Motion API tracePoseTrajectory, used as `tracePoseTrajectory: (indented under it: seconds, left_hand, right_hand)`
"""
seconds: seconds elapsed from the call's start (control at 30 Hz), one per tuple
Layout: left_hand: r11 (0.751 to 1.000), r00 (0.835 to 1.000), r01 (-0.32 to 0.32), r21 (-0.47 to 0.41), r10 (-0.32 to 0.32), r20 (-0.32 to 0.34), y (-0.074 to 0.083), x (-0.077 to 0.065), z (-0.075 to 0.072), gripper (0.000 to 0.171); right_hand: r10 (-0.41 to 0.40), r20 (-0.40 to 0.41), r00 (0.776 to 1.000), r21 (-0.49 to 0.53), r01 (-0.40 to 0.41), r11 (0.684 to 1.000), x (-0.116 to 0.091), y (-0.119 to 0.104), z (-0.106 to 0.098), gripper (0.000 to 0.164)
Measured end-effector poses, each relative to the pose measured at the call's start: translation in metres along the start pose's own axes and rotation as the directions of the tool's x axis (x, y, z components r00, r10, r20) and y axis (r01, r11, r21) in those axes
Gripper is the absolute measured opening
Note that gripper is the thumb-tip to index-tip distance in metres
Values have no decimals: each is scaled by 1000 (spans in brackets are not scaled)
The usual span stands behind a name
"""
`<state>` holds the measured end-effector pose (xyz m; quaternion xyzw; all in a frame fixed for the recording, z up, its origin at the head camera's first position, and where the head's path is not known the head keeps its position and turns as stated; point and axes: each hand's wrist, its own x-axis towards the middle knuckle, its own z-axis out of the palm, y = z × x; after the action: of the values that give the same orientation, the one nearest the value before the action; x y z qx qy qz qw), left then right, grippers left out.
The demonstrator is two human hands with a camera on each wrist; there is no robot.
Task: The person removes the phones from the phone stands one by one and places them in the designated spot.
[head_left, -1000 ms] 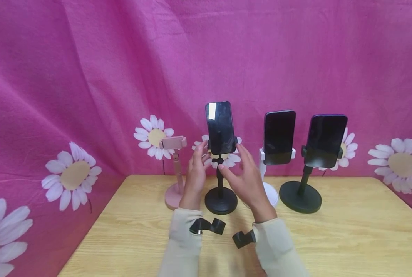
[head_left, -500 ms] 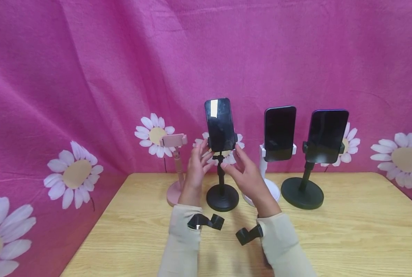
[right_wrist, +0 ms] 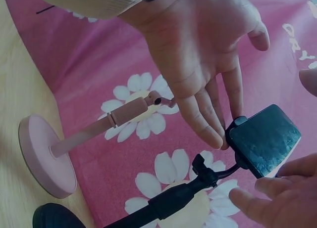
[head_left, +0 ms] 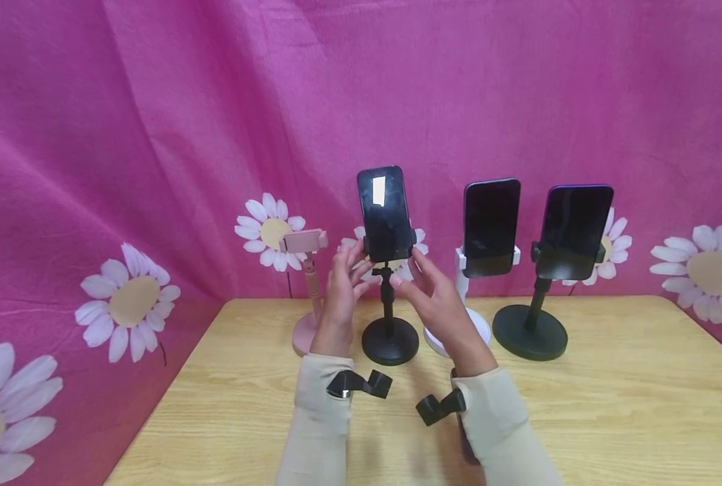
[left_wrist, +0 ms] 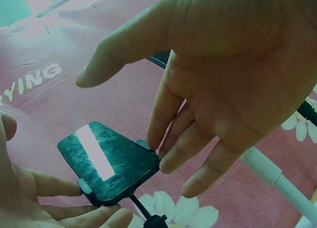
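Note:
A dark phone (head_left: 385, 212) with a bright reflection on its screen sits upright, slightly tilted, in the clamp of a black phone stand (head_left: 390, 341). My left hand (head_left: 339, 297) is at the clamp's left side, its fingertips close to or touching it. On the opposite side my right hand (head_left: 440, 307) has its fingers extended at the clamp's right edge. Both wrist views show straight or loosely bent fingers flanking the phone (left_wrist: 109, 161), with no grip around it. Beside the left hand stands a pink phone stand (head_left: 303, 241), its holder without a phone.
To the right, a white stand (head_left: 460, 262) and a dark green stand (head_left: 530, 332) each hold a dark phone. A dark flat object (head_left: 467, 442) lies partly hidden under the right sleeve. Pink flowered cloth (head_left: 519, 88) hangs behind the wooden table (head_left: 628, 405).
The view has shifted slightly, so the stands sit higher in the picture. The right hand has moved a little to the right; its thumb is farther from the stand's stem. The phone stays in its clamp.

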<state>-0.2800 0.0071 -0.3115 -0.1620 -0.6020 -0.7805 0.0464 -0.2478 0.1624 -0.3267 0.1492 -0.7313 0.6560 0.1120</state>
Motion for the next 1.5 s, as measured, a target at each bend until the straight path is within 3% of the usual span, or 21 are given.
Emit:
tracePoseTrajectory:
  seconds: [0.27, 0.53, 1.0, 1.2, 1.5]
  left_hand:
    - [1000, 1000, -5, -13, 5, -25, 5, -5, -4, 61]
    - [1000, 1000, 12, -18, -12, 16, 14, -10, -10, 60]
    - [980, 997, 30, 196, -44, 64, 30, -17, -18, 46]
    - [950, 996, 57, 308, -73, 41, 32, -22, -19, 42]
    - [901, 997, 48, 431, -71, 37, 37, -24, -19, 40]
  right_hand:
    - [-28, -13, 1000, -7, 28, 1000, -3, -8, -1, 72]
    - [-26, -29, 999, -25, 25, 999, -7, -15, -3, 73]
    - [15, -90, 996, -160, -30, 987, -13, -23, -5, 76]
    - [5, -99, 995, -199, -25, 980, -15, -24, -7, 71]
    - [-18, -95, 995, -221, -3, 975, -17, -30, -10, 58]
